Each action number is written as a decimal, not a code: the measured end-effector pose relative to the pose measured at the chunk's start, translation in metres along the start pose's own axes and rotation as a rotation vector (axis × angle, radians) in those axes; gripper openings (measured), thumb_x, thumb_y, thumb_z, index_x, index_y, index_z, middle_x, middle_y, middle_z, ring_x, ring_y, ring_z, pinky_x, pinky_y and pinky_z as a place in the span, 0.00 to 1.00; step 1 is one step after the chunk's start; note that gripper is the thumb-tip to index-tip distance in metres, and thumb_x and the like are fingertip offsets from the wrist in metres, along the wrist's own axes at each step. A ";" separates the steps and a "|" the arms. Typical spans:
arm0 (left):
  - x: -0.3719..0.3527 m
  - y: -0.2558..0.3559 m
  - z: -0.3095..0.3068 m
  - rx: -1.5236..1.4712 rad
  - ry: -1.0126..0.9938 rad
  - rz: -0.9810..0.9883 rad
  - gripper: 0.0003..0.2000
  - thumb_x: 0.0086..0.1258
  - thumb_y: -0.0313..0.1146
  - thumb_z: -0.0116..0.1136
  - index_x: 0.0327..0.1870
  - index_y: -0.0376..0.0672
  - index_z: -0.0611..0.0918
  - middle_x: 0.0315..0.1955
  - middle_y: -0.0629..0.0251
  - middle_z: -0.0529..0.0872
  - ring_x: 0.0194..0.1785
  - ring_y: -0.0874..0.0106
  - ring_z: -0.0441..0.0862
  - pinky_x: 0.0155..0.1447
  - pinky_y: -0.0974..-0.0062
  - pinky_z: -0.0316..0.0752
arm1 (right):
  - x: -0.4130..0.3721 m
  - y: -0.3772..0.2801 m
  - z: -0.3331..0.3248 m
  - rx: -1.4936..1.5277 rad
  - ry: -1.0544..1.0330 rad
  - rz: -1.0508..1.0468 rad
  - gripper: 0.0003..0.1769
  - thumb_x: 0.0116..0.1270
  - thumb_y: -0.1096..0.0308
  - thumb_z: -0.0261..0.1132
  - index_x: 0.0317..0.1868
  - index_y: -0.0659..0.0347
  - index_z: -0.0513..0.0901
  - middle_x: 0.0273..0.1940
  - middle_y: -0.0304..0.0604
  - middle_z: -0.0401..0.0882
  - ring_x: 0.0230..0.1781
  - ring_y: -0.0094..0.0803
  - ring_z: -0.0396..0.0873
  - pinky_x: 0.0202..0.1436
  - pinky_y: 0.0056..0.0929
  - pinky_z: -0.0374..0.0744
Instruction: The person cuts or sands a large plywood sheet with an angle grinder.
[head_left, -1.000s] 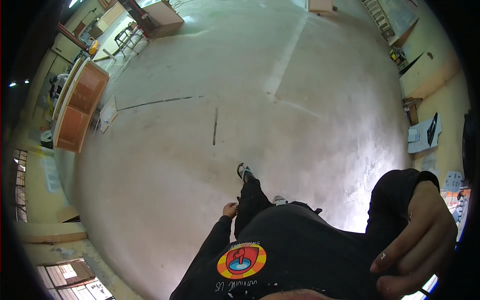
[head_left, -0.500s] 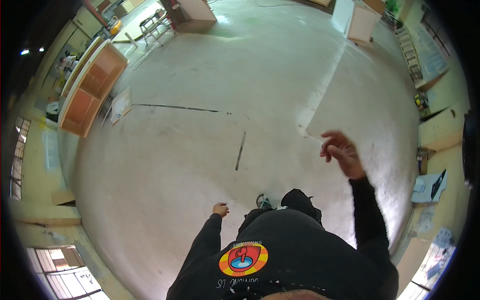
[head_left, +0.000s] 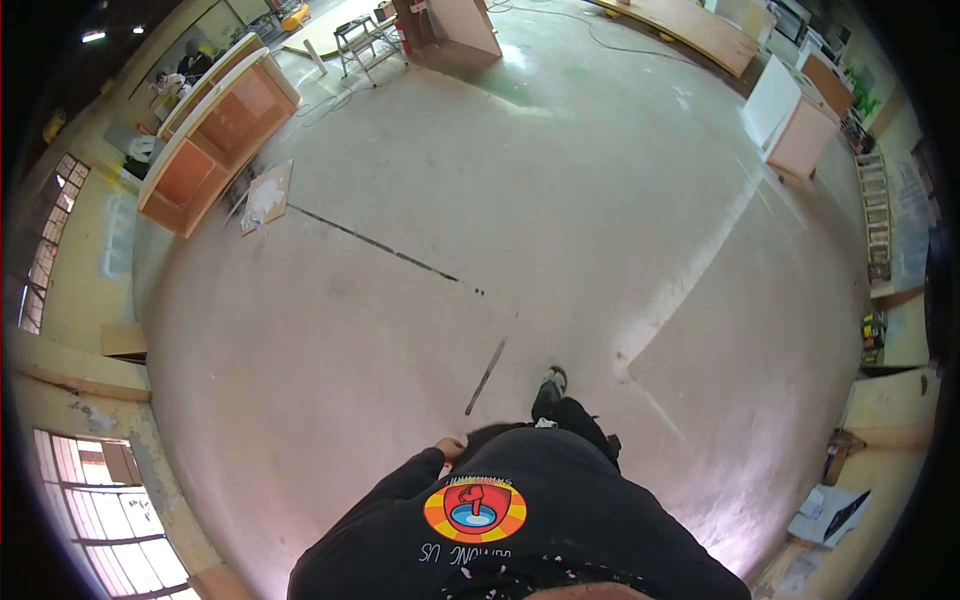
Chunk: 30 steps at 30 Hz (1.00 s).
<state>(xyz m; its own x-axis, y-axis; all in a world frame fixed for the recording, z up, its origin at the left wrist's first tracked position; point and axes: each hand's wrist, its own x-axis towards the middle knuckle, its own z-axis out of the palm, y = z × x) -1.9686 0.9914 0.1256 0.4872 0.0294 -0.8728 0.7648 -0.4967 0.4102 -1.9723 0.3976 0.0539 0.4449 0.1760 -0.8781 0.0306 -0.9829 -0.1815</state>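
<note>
Near centre, at hip: left hand (head_left: 452, 447) beside edge of black sweatshirt (head_left: 560, 520), nothing seen in grip; fingers too small to tell whether spread or curled. Right hand out of view. Nearest to left hand: dark streak (head_left: 487, 375) on concrete floor (head_left: 600, 220), just far of hand, apart from it, long axis running near-left to far-right. Shoe (head_left: 553, 380) right of streak's far end, toe pointing far. Orange cabinet (head_left: 215, 140) far left, white cabinet (head_left: 795, 125) far right, both well apart from hand.

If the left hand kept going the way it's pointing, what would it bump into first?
Most likely only the floor. The left hand hangs low and seems to point downward. Nothing stands near it, though depth is hard to judge.
</note>
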 end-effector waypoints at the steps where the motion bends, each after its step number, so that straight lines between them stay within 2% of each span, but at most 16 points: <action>1: 0.025 0.021 -0.014 0.109 0.086 0.110 0.13 0.60 0.39 0.58 0.45 0.47 0.84 0.20 0.64 0.83 0.19 0.73 0.78 0.21 0.70 0.75 | 0.023 -0.004 -0.046 -0.053 0.040 -0.029 0.18 0.65 0.54 0.53 0.44 0.57 0.81 0.47 0.49 0.80 0.49 0.46 0.77 0.53 0.45 0.73; 3: 0.051 0.073 -0.048 0.075 0.158 0.116 0.13 0.61 0.38 0.57 0.44 0.45 0.84 0.20 0.64 0.83 0.18 0.73 0.77 0.21 0.72 0.73 | 0.076 -0.020 -0.152 -0.221 0.178 -0.084 0.19 0.65 0.54 0.52 0.45 0.57 0.81 0.48 0.50 0.80 0.51 0.46 0.77 0.56 0.44 0.73; 4: 0.045 0.119 -0.075 -0.074 0.141 0.013 0.13 0.61 0.37 0.56 0.44 0.44 0.84 0.19 0.64 0.82 0.18 0.74 0.77 0.20 0.73 0.72 | 0.198 0.010 -0.160 -0.140 0.317 0.034 0.20 0.66 0.53 0.52 0.46 0.57 0.81 0.49 0.50 0.80 0.51 0.48 0.77 0.56 0.45 0.72; 5: 0.039 0.157 -0.098 -0.173 0.151 0.030 0.13 0.61 0.36 0.54 0.44 0.43 0.84 0.18 0.64 0.81 0.17 0.74 0.76 0.20 0.75 0.71 | 0.170 -0.040 -0.279 -0.130 0.666 -0.126 0.12 0.58 0.60 0.59 0.34 0.57 0.84 0.40 0.51 0.81 0.41 0.45 0.80 0.43 0.44 0.78; 6: 0.042 0.190 -0.122 -0.268 0.167 0.052 0.13 0.61 0.34 0.53 0.44 0.42 0.84 0.18 0.65 0.81 0.16 0.74 0.76 0.20 0.76 0.70 | 0.187 -0.077 -0.370 -0.298 0.622 -0.158 0.13 0.62 0.62 0.57 0.40 0.61 0.82 0.41 0.51 0.80 0.44 0.45 0.79 0.43 0.45 0.78; 7: 0.054 0.212 -0.142 -0.303 0.189 0.079 0.13 0.61 0.33 0.52 0.45 0.42 0.83 0.17 0.65 0.80 0.16 0.75 0.75 0.20 0.76 0.70 | 0.192 -0.109 -0.439 -0.164 1.028 -0.305 0.13 0.64 0.63 0.57 0.42 0.63 0.81 0.37 0.50 0.81 0.37 0.42 0.81 0.39 0.43 0.79; 8: 0.066 0.228 -0.157 -0.335 0.210 0.104 0.14 0.61 0.32 0.52 0.46 0.42 0.83 0.17 0.65 0.80 0.16 0.75 0.75 0.19 0.76 0.69 | 0.167 -0.162 -0.520 0.376 0.870 -0.306 0.14 0.68 0.61 0.56 0.42 0.64 0.80 0.32 0.48 0.81 0.28 0.35 0.80 0.34 0.35 0.78; 10: 0.089 0.254 -0.180 -0.336 0.196 0.100 0.15 0.61 0.33 0.53 0.47 0.43 0.82 0.17 0.65 0.79 0.16 0.75 0.74 0.19 0.76 0.69 | 0.130 -0.241 -0.627 0.790 0.802 -0.487 0.15 0.69 0.62 0.56 0.47 0.67 0.78 0.30 0.41 0.80 0.26 0.25 0.78 0.31 0.23 0.77; 13: 0.141 0.285 -0.207 -0.296 0.171 0.081 0.15 0.60 0.33 0.54 0.48 0.43 0.83 0.18 0.64 0.80 0.16 0.75 0.75 0.20 0.75 0.71 | 0.130 -0.294 -0.713 0.823 0.773 -0.631 0.15 0.69 0.64 0.57 0.50 0.66 0.76 0.32 0.41 0.80 0.28 0.25 0.78 0.31 0.22 0.76; 17: 0.224 0.265 -0.224 0.034 0.246 0.223 0.14 0.57 0.36 0.54 0.41 0.42 0.86 0.26 0.57 0.86 0.23 0.67 0.82 0.28 0.70 0.78 | 0.197 -0.282 -0.714 0.768 0.721 -0.479 0.14 0.69 0.62 0.55 0.44 0.65 0.79 0.29 0.41 0.80 0.25 0.26 0.78 0.27 0.25 0.76; 19: 0.221 0.292 -0.260 -0.061 0.186 0.142 0.15 0.57 0.36 0.54 0.42 0.42 0.86 0.26 0.57 0.86 0.24 0.67 0.82 0.29 0.70 0.78 | 0.234 -0.242 -0.679 0.404 0.561 -0.192 0.11 0.61 0.60 0.60 0.33 0.58 0.80 0.33 0.43 0.82 0.27 0.34 0.80 0.32 0.36 0.79; 20: 0.221 0.310 -0.284 -0.147 0.136 0.066 0.15 0.57 0.36 0.55 0.43 0.42 0.86 0.26 0.57 0.86 0.25 0.68 0.82 0.30 0.70 0.78 | 0.287 -0.193 -0.641 0.075 0.463 -0.206 0.11 0.55 0.59 0.62 0.34 0.55 0.81 0.36 0.45 0.82 0.35 0.41 0.82 0.38 0.42 0.80; 21: 0.216 0.329 -0.311 -0.165 0.102 -0.021 0.15 0.57 0.35 0.55 0.43 0.42 0.85 0.26 0.57 0.85 0.25 0.69 0.82 0.30 0.71 0.76 | 0.272 -0.189 -0.623 -0.035 0.349 -0.207 0.15 0.59 0.57 0.55 0.33 0.57 0.83 0.23 0.43 0.83 0.28 0.39 0.83 0.34 0.40 0.80; 22: 0.210 0.344 -0.335 -0.171 0.100 -0.027 0.15 0.57 0.35 0.55 0.43 0.42 0.85 0.26 0.57 0.85 0.25 0.69 0.82 0.30 0.71 0.76 | 0.280 -0.172 -0.596 -0.429 0.175 -0.231 0.12 0.52 0.57 0.63 0.35 0.52 0.83 0.40 0.46 0.82 0.42 0.47 0.81 0.41 0.46 0.79; 24: 0.207 0.365 -0.382 -0.294 0.242 0.037 0.15 0.57 0.34 0.54 0.44 0.41 0.84 0.23 0.59 0.84 0.22 0.71 0.80 0.27 0.72 0.74 | 0.355 -0.096 -0.481 -0.657 0.081 -0.292 0.16 0.57 0.57 0.56 0.38 0.56 0.85 0.38 0.49 0.84 0.44 0.47 0.81 0.48 0.45 0.77; 30: 0.267 0.370 -0.472 -0.461 0.386 -0.001 0.14 0.59 0.35 0.55 0.45 0.42 0.83 0.20 0.62 0.82 0.20 0.70 0.78 0.25 0.71 0.73 | 0.351 -0.146 -0.577 -0.220 0.029 -0.230 0.16 0.56 0.59 0.59 0.40 0.57 0.84 0.36 0.50 0.83 0.43 0.48 0.81 0.47 0.47 0.77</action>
<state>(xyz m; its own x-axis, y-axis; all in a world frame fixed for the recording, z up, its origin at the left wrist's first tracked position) -1.3564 1.2248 0.1691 0.5382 0.3857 -0.7494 0.8272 -0.0716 0.5573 -1.3042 0.5720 0.0272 0.4293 0.3966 -0.8114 0.3250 -0.9061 -0.2709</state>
